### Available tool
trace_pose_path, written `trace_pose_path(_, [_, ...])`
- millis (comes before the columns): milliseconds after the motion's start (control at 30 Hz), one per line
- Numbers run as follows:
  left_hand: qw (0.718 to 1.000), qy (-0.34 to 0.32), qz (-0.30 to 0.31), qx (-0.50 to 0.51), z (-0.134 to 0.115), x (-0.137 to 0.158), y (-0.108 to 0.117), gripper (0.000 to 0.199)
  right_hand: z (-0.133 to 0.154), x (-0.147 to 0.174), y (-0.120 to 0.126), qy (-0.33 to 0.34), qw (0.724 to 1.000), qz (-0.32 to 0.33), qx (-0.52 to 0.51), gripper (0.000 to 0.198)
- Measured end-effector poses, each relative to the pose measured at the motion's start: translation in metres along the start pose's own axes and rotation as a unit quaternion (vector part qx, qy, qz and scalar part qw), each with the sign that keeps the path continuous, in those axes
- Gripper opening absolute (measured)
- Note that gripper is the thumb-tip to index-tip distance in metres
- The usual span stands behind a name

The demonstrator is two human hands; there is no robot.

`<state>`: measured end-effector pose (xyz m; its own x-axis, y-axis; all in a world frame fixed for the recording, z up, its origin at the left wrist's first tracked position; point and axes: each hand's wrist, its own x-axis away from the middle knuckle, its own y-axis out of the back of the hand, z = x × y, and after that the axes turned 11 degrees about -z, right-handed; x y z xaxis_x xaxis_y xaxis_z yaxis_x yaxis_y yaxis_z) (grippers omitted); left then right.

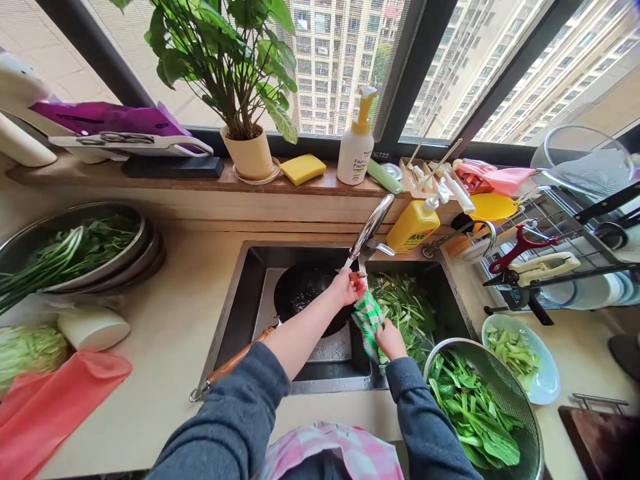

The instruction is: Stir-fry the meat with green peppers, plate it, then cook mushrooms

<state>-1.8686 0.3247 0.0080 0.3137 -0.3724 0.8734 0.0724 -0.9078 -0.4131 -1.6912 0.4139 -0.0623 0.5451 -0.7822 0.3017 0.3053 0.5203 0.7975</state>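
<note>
My left hand (347, 287) is under the chrome faucet (370, 227), at the stream of water, its fingers loosely curled but apart and nothing visible in them. A green-and-white checked cloth (369, 323) hangs over the sink divider, its upper end close to my left fingertips. My right hand (391, 340) is closed on the cloth's lower side. Below my left forearm, a black wok (300, 293) with a wooden handle (240, 357) sits in the left basin of the sink (230, 307). Leafy greens (405, 307) fill the right basin.
A colander (535, 427) of greens stands at the sink's right front, beside a bowl (547, 380) of cut vegetables. Bowls with greens (95, 240) and a red cloth (65, 407) lie left. A yellow soap bottle (413, 227) stands behind the faucet; a dish rack (590, 260) is right.
</note>
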Motion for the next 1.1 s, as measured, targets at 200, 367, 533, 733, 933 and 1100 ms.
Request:
trace_pose_path(200, [0.999,-0.008,-0.035,-0.034,-0.022,-0.02,-0.014,0.031,0.025,-0.01,-0.008,0.094,0.994,0.009,0.046,0.052])
trace_pose_path(367, [0.992,-0.022,-0.075,-0.097,-0.015,-0.027,-0.012,0.036,0.031,0.005,-0.014,0.167,0.981,0.019,0.1,0.057])
trace_pose_path(533, [0.981,-0.047,-0.1,-0.158,-0.013,-0.027,-0.002,0.034,0.054,-0.025,0.021,0.27,0.944,-0.001,0.189,0.056])
trace_pose_path(733, [0.973,-0.066,-0.099,-0.195,-0.005,-0.011,0.02,0.033,0.126,-0.11,0.043,0.355,0.904,-0.171,0.167,0.067])
trace_pose_path(933, [0.973,-0.1,-0.107,-0.179,0.038,-0.001,0.064,0.034,0.112,-0.072,0.02,0.355,0.91,-0.121,0.179,0.086])
trace_pose_path(1100, [0.962,-0.147,-0.074,-0.217,0.073,0.012,0.094,0.036,0.079,0.02,0.009,0.494,0.846,0.189,0.063,0.064])
